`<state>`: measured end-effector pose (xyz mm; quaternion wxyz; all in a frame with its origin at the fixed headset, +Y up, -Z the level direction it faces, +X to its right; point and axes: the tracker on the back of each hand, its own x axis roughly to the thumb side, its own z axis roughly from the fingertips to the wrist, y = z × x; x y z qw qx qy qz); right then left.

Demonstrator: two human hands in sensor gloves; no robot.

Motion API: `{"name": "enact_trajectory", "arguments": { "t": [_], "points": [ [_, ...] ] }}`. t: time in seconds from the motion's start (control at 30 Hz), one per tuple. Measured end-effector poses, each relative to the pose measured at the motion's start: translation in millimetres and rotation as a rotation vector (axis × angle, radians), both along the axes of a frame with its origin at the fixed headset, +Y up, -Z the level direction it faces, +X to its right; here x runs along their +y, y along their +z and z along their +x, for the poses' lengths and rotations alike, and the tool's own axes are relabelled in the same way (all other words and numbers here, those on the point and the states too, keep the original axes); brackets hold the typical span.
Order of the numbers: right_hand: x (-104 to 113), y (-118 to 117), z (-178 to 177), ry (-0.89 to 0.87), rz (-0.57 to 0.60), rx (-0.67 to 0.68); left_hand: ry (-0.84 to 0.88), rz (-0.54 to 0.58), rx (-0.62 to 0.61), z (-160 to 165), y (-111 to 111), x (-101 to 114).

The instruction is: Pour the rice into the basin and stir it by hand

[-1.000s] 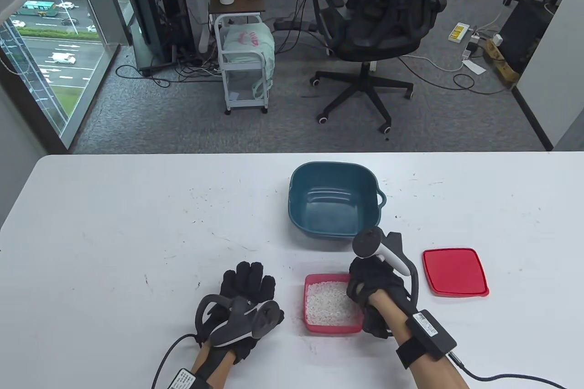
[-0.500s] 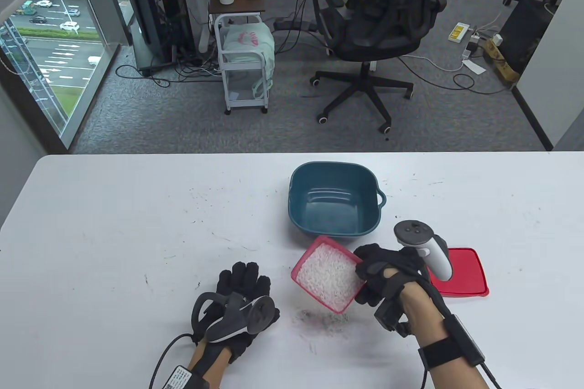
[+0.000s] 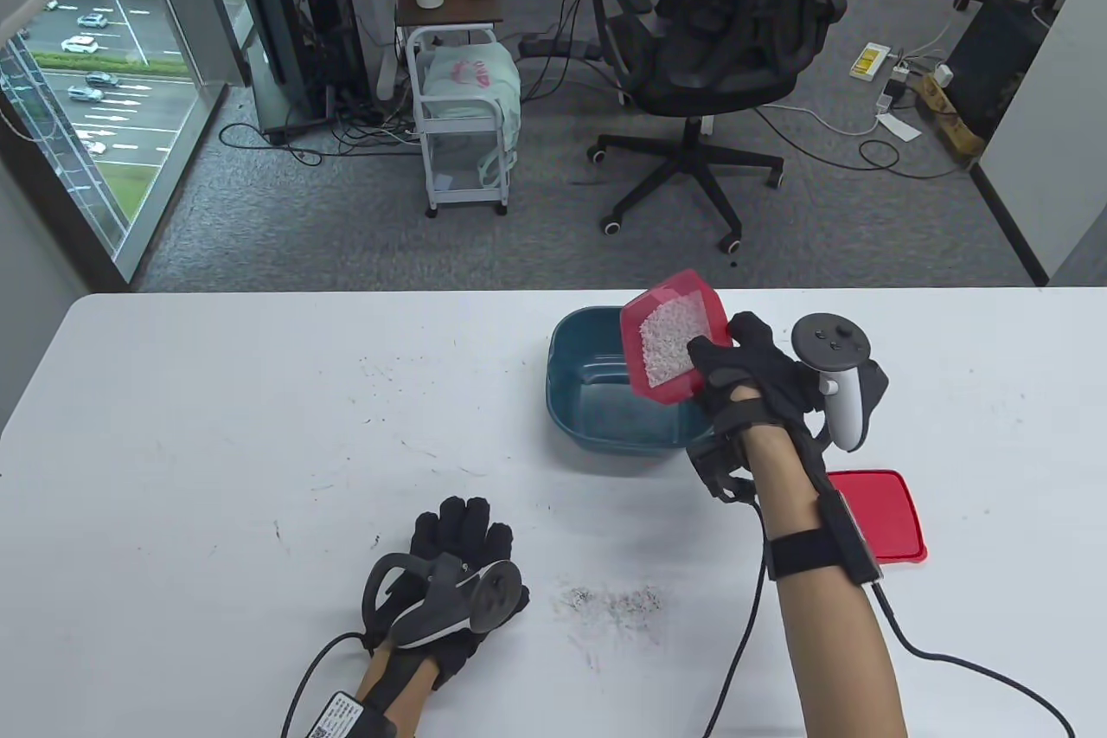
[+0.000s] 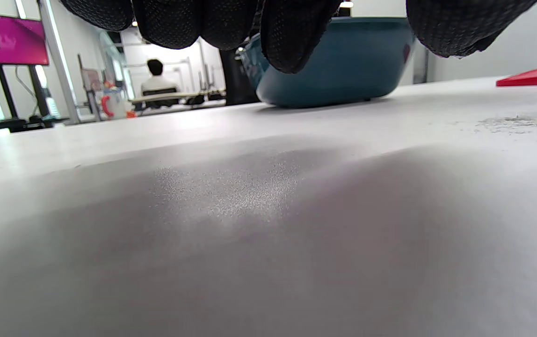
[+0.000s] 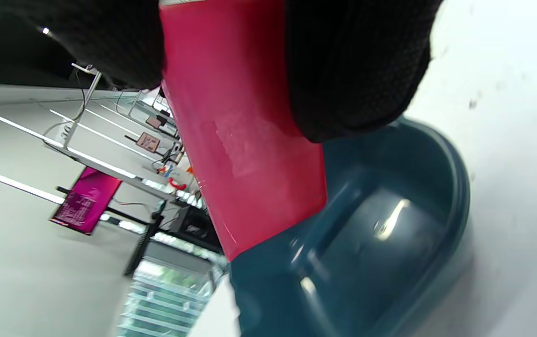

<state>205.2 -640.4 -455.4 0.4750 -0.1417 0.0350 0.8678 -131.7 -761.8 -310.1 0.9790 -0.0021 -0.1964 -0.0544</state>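
Observation:
A red box (image 3: 673, 335) with white rice (image 3: 668, 343) in it hangs tilted over the right side of the teal basin (image 3: 578, 413). My right hand (image 3: 737, 370) grips the box by its right edge. The right wrist view shows the red box (image 5: 245, 140) from below, above the basin (image 5: 380, 234), with gloved fingers (image 5: 352, 70) curled round it. No rice lies in the basin's visible part. My left hand (image 3: 463, 539) rests flat on the table near the front edge, its fingers (image 4: 292, 28) straight and holding nothing. In the left wrist view the basin (image 4: 338, 65) stands beyond those fingers.
The red lid (image 3: 891, 513) lies on the table right of my right forearm, also seen as the lid (image 4: 535, 77) in the left wrist view. A dark smudge of specks (image 3: 614, 604) marks the table near the front. An office chair (image 3: 718, 37) and a cart (image 3: 463, 124) stand beyond the table.
My right hand has lifted the rice box off the table near the front and carried it up and away to above the basin, tilting it. The left hand has stayed put.

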Motion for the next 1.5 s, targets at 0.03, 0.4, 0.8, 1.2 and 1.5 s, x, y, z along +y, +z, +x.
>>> {"name": "enact_trajectory", "arguments": {
  "t": [0.03, 0.4, 0.8, 1.2, 1.5],
  "points": [
    [-2.2, -3.5, -2.8, 0.059, 0.007, -0.013, -0.003, -0.001, -0.001, 0.4, -0.1, 0.2],
    [-17.1, -23.6, -28.3, 0.327, 0.075, -0.046, -0.024, -0.017, 0.005, 1.1, -1.9, -0.1],
    [11.3, -12.8, -53.9, 0.784, 0.280, -0.039, -0.039, -0.023, -0.001, 2.5, -2.0, -0.2],
    [26.9, 7.4, -65.7, 1.028, 0.447, 0.104, -0.055, -0.021, -0.008, 4.8, -1.5, -1.0],
    [9.4, 15.6, -67.3, 1.164, 0.574, 0.183, -0.061, -0.023, -0.011, 5.5, -0.9, -1.6]
  ]
}}
